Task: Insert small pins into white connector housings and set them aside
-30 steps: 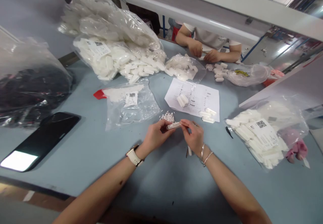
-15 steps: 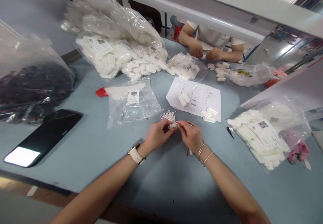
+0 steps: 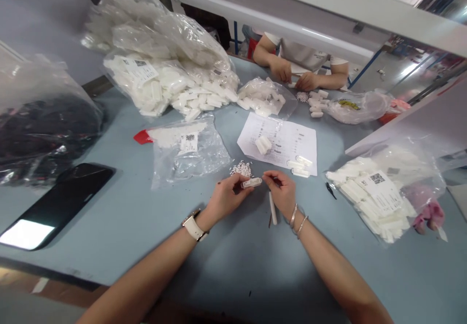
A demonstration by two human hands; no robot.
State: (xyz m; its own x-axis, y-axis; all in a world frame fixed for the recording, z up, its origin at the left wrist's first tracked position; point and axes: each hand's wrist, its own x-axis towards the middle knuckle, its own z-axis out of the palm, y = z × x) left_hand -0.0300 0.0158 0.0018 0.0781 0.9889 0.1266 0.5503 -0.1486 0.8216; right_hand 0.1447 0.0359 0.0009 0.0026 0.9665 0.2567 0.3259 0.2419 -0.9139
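- The left hand grips a small, oblong, whitish plastic housing by its left end, between thumb and fingers.
- The housing is raised in front of the person, above the blue-grey tabletop, its long axis roughly crosswise and its patterned face visible.
- The right hand has thumb and forefinger brought together just beside the housing's right end; whether a small part sits between these fingertips cannot be told at this scale.
- A loose pile of tiny white pieces lies on the tabletop just beyond the left fingertips.
- A slim white stick lies below the right hand, with a thin brown rod close along its left side.
- A white printed paper sheet lies beyond the hands; a cluster of white plastic blocks rests on it, and several elongated white parts lie at its near right corner.
- A flat, clear plastic bag with a white label lies left of the sheet, a red flat piece at its left edge.
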